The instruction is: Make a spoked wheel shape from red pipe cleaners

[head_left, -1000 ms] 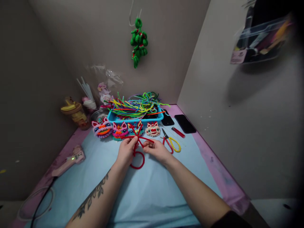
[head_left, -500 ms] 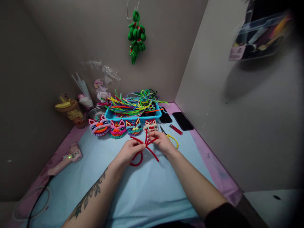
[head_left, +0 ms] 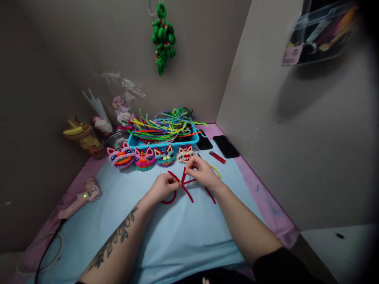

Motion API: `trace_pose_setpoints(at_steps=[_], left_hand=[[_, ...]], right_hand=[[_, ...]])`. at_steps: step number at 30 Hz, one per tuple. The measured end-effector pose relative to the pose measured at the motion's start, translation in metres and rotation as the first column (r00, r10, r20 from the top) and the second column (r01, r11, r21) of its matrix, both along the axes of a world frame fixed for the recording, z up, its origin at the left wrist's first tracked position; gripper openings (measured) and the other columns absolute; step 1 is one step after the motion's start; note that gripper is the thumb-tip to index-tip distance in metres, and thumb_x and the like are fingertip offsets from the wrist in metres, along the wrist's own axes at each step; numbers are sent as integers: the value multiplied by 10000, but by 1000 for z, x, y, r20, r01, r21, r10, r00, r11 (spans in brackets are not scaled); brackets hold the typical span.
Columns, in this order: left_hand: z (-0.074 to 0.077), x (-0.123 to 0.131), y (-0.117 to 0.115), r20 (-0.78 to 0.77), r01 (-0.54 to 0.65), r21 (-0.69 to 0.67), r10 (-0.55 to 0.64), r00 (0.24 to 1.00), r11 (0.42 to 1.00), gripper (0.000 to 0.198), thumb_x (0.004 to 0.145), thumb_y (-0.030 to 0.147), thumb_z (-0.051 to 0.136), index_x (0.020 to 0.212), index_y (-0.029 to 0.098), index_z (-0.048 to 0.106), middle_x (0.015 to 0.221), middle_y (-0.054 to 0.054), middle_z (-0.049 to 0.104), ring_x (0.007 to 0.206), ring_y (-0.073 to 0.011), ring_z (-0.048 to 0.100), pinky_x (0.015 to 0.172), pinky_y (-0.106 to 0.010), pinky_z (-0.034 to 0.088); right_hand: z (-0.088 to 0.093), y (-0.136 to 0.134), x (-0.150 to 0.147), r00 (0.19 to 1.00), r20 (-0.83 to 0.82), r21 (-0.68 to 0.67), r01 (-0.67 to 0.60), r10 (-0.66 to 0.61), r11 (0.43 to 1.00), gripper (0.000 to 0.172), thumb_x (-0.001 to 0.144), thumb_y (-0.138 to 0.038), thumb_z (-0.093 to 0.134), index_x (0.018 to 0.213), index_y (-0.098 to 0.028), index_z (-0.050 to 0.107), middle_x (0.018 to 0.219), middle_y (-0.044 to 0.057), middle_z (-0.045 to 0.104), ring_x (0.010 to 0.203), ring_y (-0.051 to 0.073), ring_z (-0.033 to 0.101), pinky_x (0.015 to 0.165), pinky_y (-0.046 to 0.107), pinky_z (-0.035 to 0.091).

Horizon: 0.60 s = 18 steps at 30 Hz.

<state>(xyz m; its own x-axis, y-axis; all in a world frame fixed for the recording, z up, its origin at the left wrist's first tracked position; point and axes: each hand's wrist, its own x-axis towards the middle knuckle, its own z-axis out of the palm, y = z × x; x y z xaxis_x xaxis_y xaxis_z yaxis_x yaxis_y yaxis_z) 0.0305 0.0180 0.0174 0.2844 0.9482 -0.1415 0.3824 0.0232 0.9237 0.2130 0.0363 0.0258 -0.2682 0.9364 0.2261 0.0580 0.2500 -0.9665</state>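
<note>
Light-blue cloth (head_left: 183, 240) covers most of the bench (head_left: 271, 213) below my camera and runs back to the blue tray (head_left: 177, 145), from which I take my bearings. In front of the tray I have the left hand (head_left: 164, 187), its grip closed, thumb against fingertips, on the crossing of the red fuzzy stems (head_left: 188, 193). Prongs fan out from that crossing, and a curved red piece shows beside the hand, on the side away from the tray. My right hand (head_left: 204, 173) is in front of the tray's right end, its grip drawn together at the upper end of one prong, the fingers hiding part of the hold. Another red length shows from beneath it; I cannot tell whether it joins the rest. Left of the tray and nearer me lies a pink corded tool (head_left: 93, 188), green light lit. Four fuzzy animal heads (head_left: 144, 161) line up just before the tray; a yellow handle (head_left: 218, 171) and a red slim tool (head_left: 217, 157) lie to its right front. Many-coloured fuzzy stems (head_left: 166, 128) heap in the tray, with two dark phones (head_left: 226, 146) to its right. Above the tray, against the wall, hangs a green ornament (head_left: 162, 37).
</note>
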Motion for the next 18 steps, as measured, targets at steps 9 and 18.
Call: trace_pose_setpoints(at_steps=[9, 18], left_hand=[[-5, 0, 6, 205, -358, -77, 366, 908, 931, 265, 625, 375, 668, 537, 136, 591, 461, 11, 531, 451, -106, 438, 467, -228, 315], [-2, 1, 2, 426, -358, -175, 398, 812, 917, 321, 648, 418, 705, 576, 143, 555, 477, 43, 505, 444, -73, 407, 457, -208, 307]], right_hand=[[-13, -38, -42, 838, 434, 707, -90, -330, 702, 188, 823, -73, 443, 732, -199, 550, 721, 43, 597, 778, 190, 498, 753, 323, 381], [-20, -39, -46, 777, 472, 808, -193, -416, 556, 177, 905, -167, 446, 795, -196, 581, 746, 41, 624, 799, 185, 511, 750, 336, 365]])
